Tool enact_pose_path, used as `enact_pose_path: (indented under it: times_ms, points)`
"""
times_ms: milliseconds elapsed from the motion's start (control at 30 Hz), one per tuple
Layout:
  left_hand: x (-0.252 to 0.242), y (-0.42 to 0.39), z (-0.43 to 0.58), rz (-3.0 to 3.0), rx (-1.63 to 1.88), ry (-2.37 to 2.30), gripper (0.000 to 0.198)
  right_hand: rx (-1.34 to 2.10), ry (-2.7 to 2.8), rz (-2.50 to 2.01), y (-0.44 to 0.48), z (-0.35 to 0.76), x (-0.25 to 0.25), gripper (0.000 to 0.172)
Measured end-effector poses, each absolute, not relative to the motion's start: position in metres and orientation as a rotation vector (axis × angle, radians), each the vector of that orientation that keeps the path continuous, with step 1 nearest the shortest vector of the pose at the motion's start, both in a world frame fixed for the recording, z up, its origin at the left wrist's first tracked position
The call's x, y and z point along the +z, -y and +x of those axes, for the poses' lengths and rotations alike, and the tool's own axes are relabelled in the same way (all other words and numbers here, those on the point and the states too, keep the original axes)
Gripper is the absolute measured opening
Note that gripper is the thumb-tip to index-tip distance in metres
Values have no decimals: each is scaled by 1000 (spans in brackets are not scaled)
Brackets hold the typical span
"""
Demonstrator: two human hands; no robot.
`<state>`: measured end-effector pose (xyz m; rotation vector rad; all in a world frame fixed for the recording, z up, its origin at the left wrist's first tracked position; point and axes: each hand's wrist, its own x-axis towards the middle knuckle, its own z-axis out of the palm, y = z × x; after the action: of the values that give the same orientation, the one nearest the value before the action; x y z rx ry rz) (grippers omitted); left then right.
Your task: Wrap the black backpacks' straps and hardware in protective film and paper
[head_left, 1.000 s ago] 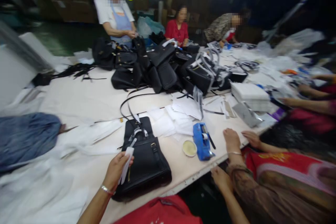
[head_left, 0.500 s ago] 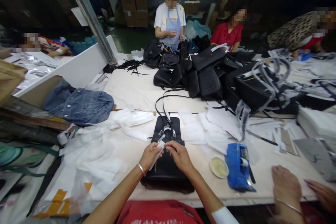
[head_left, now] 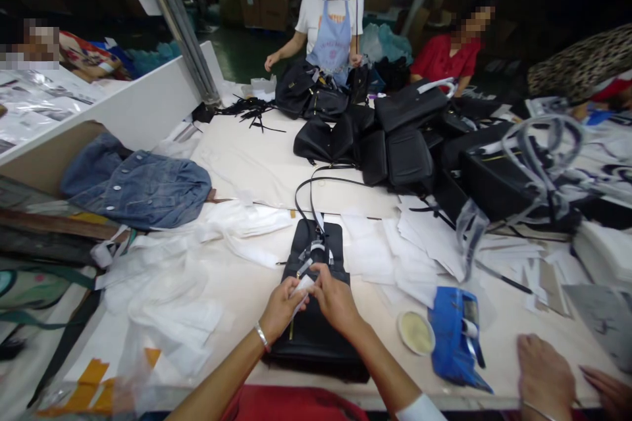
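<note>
red garment (head_left: 293, 404), silver bracelet (head_left: 261, 335) (narrow, shiny) at left wrist (head_left: 269, 327), white covering (head_left: 421, 409) on right forearm (head_left: 386, 365).

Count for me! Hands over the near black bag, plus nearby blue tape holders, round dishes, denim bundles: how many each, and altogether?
Left hand and right hand: 2
Blue tape holder: 1
Round dish: 1
Denim bundle: 1
Total: 5

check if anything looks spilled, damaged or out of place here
Nothing looks spilled. The denim at left seems out of place: crumpled, and unlike the heaped black bags. The near bag shows no visible damage, though the left hand and right hand cover part of it.
</note>
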<state>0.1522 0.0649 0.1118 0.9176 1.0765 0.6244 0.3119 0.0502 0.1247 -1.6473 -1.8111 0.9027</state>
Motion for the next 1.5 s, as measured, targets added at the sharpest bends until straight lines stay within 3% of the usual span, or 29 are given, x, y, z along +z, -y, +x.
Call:
enact_pose_path:
  times_ms: [67,333,600,733,800,967,1167,1400,1500]
  points:
    - [112,-67,150,893,610,-1064,25,982,1759,-1637,-56,315,122,39]
    - [118,-81,141,683,555,-935,22,1462,1157,-1359,-63,307,88,29]
    - [121,-88,143,435,582,-940,30,1522,1174,-1297,-68,306,65,23]
    - [120,-84,141,574,597,-1001,30,1575,1141,-1343,-63,316,68,33]
    - [116,-82,143,670,583,-1005,31,1551,1140,-1370,-63,314,77,37]
    - [108,-74,145,781,626,-1049,37,1334,1544,-1429,-74,297,99,21]
    - [111,-62,112,768,494,-971,40,1164,1632,-1508,-79,290,105,20]
    - [119,-55,89,709,468,-889,47,1238,1020,-1581,-38,255,92,37]
    - [121,-53,89,699,508,-879,49,1233,930,-1589,-15,235,85,32]
